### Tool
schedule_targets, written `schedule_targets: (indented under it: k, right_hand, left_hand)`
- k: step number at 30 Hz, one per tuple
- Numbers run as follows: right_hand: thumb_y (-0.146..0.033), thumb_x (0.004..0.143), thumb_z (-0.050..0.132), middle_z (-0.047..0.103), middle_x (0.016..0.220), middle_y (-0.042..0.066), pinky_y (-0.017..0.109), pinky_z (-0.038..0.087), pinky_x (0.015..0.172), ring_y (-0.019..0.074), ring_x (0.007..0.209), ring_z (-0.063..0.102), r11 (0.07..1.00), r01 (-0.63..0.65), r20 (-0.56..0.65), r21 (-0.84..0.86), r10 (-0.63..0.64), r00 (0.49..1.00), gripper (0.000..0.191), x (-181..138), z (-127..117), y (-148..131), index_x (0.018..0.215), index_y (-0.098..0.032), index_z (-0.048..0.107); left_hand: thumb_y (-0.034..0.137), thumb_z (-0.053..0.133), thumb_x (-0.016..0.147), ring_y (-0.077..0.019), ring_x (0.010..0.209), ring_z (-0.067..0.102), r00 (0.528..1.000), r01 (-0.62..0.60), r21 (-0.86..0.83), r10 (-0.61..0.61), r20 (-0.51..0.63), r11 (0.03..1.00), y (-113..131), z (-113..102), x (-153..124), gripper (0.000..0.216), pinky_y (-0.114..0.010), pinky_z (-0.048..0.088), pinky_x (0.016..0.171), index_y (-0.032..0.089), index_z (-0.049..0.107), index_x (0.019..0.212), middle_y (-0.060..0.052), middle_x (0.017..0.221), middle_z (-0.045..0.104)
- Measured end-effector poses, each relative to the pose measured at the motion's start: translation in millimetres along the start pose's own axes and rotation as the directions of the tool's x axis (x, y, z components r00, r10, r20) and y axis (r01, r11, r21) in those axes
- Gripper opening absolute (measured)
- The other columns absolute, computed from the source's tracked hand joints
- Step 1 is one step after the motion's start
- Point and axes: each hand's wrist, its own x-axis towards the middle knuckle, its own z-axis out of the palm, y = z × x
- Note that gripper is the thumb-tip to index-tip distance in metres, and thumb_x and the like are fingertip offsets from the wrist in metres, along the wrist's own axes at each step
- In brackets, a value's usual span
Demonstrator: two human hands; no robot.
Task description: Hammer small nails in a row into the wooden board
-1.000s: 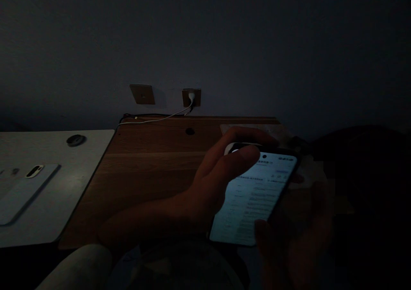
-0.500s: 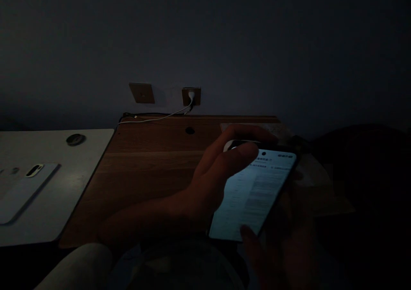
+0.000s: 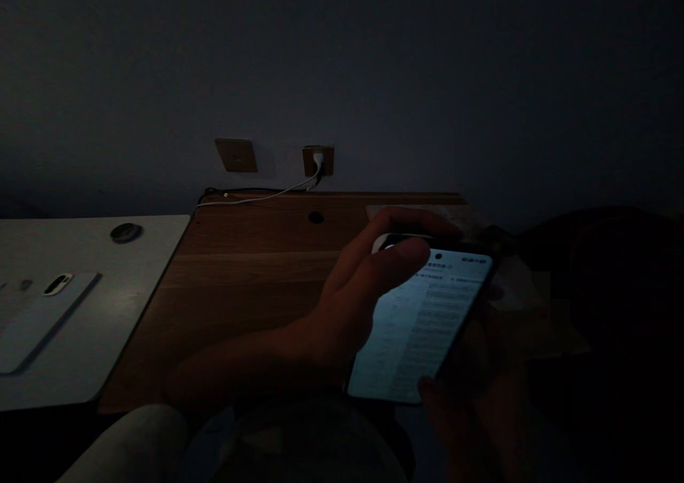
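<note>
The room is dark. A lit phone [image 3: 422,326] with lines of text on its screen is tilted above the wooden desk [image 3: 251,276]. My left hand [image 3: 363,291] wraps round the phone's left and top edges, its thumb lying over the upper screen. My right hand [image 3: 470,412] is a dim shape at the phone's lower right corner, with its thumb tip touching the bottom of the screen. Its other fingers are lost in the dark.
A second phone [image 3: 40,315] lies face down on a white table [image 3: 85,369] at the left, beside a round dark disc [image 3: 126,232]. A white charger [image 3: 318,160] sits in a wall socket, its cable [image 3: 256,198] trailing onto the desk. A dark mass fills the right.
The text on the screen has scrolled. My right thumb moved left along the screen's bottom, then back right. My left hand has stayed put.
</note>
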Motion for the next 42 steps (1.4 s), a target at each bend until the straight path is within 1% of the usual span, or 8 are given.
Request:
schedule_targets:
  k: [6, 13, 18, 24, 28, 32, 38, 42]
  right_hand:
    - [-0.035, 0.100, 0.061, 0.058, 0.154, 0.015, 0.054, 0.061, 0.097, 0.0394, 0.144, 0.054, 0.999, -0.043, -0.037, 0.018, 0.044, 0.998, 0.078, 3, 1, -4, 0.169, -0.033, 0.024]
    - [-0.037, 0.096, 0.071, 0.061, 0.151, 0.012, 0.052, 0.062, 0.097, 0.0351, 0.133, 0.064, 0.987, -0.111, -0.012, 0.114, 0.113, 0.993, 0.085, 5, -1, -1, 0.168, -0.040, 0.025]
    - [-0.033, 0.095, 0.071, 0.062, 0.149, 0.015, 0.056, 0.062, 0.095, 0.0384, 0.133, 0.064, 0.996, -0.031, 0.019, 0.078, 0.030, 0.999, 0.083, 8, -4, 6, 0.167, -0.035, 0.030]
    - [-0.035, 0.096, 0.068, 0.062, 0.151, 0.014, 0.055, 0.063, 0.091, 0.0393, 0.131, 0.065, 0.995, -0.027, -0.015, 0.094, 0.029, 0.999, 0.083, 9, 0, 4, 0.168, -0.036, 0.027]
    - [-0.036, 0.098, 0.063, 0.060, 0.153, 0.015, 0.056, 0.063, 0.091, 0.0385, 0.129, 0.067, 0.997, 0.023, -0.026, 0.073, -0.021, 0.999, 0.078, 6, 2, 7, 0.168, -0.035, 0.029]
    - [-0.034, 0.096, 0.067, 0.060, 0.154, 0.011, 0.056, 0.062, 0.097, 0.0374, 0.134, 0.064, 0.995, -0.032, -0.007, 0.091, 0.033, 0.999, 0.083, 1, 3, 2, 0.168, -0.038, 0.027]
    - [-0.034, 0.108, 0.047, 0.062, 0.154, 0.006, 0.058, 0.061, 0.102, 0.0363, 0.138, 0.061, 0.993, -0.092, -0.073, 0.070, 0.097, 0.993, 0.059, -3, 5, -14, 0.165, -0.040, 0.032]
    - [-0.036, 0.098, 0.066, 0.053, 0.161, 0.010, 0.057, 0.059, 0.102, 0.0382, 0.144, 0.055, 0.994, -0.096, -0.003, 0.046, 0.096, 0.995, 0.081, -1, 3, -8, 0.168, -0.038, 0.025]
  left_hand:
    - [0.057, 0.072, 0.083, -0.0382, 0.114, 0.070, 0.999, -0.045, 0.002, 0.045, -0.013, 0.999, -2, 0, 3, 0.041, -0.048, 0.058, 0.093, 0.021, 0.074, 0.102, -0.010, 0.115, 0.075]
    - [0.055, 0.070, 0.085, -0.0351, 0.114, 0.069, 0.999, -0.028, 0.017, 0.027, 0.020, 0.999, 2, -1, 2, 0.038, -0.047, 0.055, 0.096, 0.022, 0.074, 0.103, -0.008, 0.110, 0.074]
    - [0.056, 0.073, 0.083, -0.0335, 0.106, 0.071, 1.000, -0.017, -0.010, 0.017, 0.000, 1.000, 0, 0, 2, 0.040, -0.045, 0.056, 0.091, 0.022, 0.073, 0.103, -0.008, 0.112, 0.074]
    - [0.053, 0.074, 0.083, -0.0315, 0.102, 0.073, 1.000, -0.019, -0.029, 0.019, -0.008, 0.999, -2, 0, 2, 0.038, -0.041, 0.058, 0.084, 0.021, 0.073, 0.103, -0.008, 0.113, 0.075]
    - [0.054, 0.073, 0.084, -0.0320, 0.106, 0.072, 1.000, -0.016, -0.015, 0.016, 0.001, 1.000, 0, 0, 0, 0.039, -0.043, 0.056, 0.091, 0.022, 0.073, 0.105, -0.007, 0.117, 0.074]
    - [0.057, 0.071, 0.085, -0.0324, 0.108, 0.070, 1.000, -0.014, -0.007, 0.015, 0.015, 1.000, 1, 0, 0, 0.040, -0.045, 0.053, 0.097, 0.022, 0.073, 0.105, -0.007, 0.117, 0.073]
    - [0.058, 0.072, 0.082, -0.0335, 0.113, 0.067, 1.000, -0.029, 0.030, 0.029, -0.006, 0.999, 1, 0, 2, 0.040, -0.046, 0.053, 0.098, 0.023, 0.072, 0.103, -0.007, 0.110, 0.074]
    - [0.056, 0.073, 0.082, -0.0364, 0.114, 0.069, 1.000, -0.017, 0.022, 0.017, -0.016, 1.000, 1, 0, 1, 0.039, -0.047, 0.057, 0.092, 0.023, 0.073, 0.102, -0.009, 0.109, 0.075]
